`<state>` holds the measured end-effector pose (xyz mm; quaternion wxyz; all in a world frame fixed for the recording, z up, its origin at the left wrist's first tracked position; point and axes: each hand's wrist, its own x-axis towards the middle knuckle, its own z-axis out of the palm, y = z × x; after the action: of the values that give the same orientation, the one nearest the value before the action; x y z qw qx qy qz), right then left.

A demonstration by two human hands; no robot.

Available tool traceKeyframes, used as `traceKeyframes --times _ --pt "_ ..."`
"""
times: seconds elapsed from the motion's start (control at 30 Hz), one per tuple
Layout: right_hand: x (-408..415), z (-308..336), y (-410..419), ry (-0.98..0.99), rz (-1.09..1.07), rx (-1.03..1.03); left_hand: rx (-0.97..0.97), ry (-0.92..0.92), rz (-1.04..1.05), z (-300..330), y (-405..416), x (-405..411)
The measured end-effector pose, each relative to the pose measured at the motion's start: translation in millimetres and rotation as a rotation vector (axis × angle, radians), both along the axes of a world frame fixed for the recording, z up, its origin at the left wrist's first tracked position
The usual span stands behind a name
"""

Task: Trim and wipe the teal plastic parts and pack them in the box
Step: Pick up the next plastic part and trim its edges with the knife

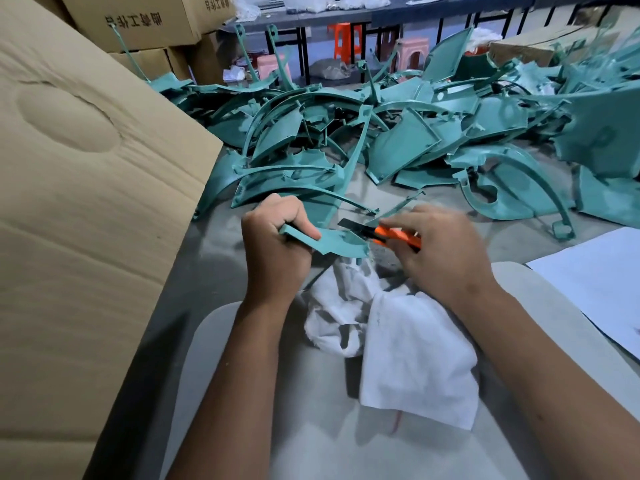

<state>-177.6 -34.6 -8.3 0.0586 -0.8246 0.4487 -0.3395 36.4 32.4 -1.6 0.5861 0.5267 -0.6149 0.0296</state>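
My left hand (277, 244) grips a small curved teal plastic part (332, 242) at its left end, thumb on top. My right hand (440, 247) holds an orange utility knife (391, 235); its dark blade (349, 225) lies against the part's upper right edge. A thin teal strip (398, 207) sticks up just behind the blade. Under both hands lies a crumpled white cloth (408, 348). A large heap of teal parts (398, 133) covers the table beyond my hands. The cardboard box (86, 202) stands at my left with its flap raised.
A white sheet (595, 282) lies at the right edge of the grey table (207, 258). More cartons (138, 22) are stacked at the back left. Behind the heap stand a dark table, orange and pink stools (346, 36) and another box at the far right.
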Motion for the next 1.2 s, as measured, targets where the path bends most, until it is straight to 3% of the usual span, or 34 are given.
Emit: traceKeyframes --times 0.23,0.4,0.5,0.57,0.67,0.83,1.03,1.2 --pt "-16.1 -0.4 -18.8 0.052 -0.314 0.202 0.021 0.088 -0.028 0.5 2.9 13.2" --pt "-23.0 -0.5 -20.5 0.057 -0.478 0.146 0.029 0.092 -0.048 1.5 3.0 19.2" --pt "-19.6 -0.2 -16.5 0.020 -0.428 0.003 0.021 0.080 -0.041 1.6 2.7 18.5" --pt "-13.7 1.0 -9.2 -0.052 -0.206 -0.051 0.019 0.089 -0.045 1.6 2.5 18.5" --pt "-0.4 -0.9 1.0 0.017 0.060 0.002 0.023 0.094 -0.043 0.2 1.9 20.4" --pt "-2.0 -4.7 -5.4 0.049 -0.043 0.085 0.029 0.120 -0.047 0.2 3.1 20.2" --pt "-22.3 -2.7 -21.7 0.005 -0.359 0.190 0.017 0.151 -0.080 2.0 4.7 23.7" --pt "-23.4 -1.6 -18.9 0.036 -0.460 0.050 0.019 0.165 -0.073 0.9 4.1 24.6"
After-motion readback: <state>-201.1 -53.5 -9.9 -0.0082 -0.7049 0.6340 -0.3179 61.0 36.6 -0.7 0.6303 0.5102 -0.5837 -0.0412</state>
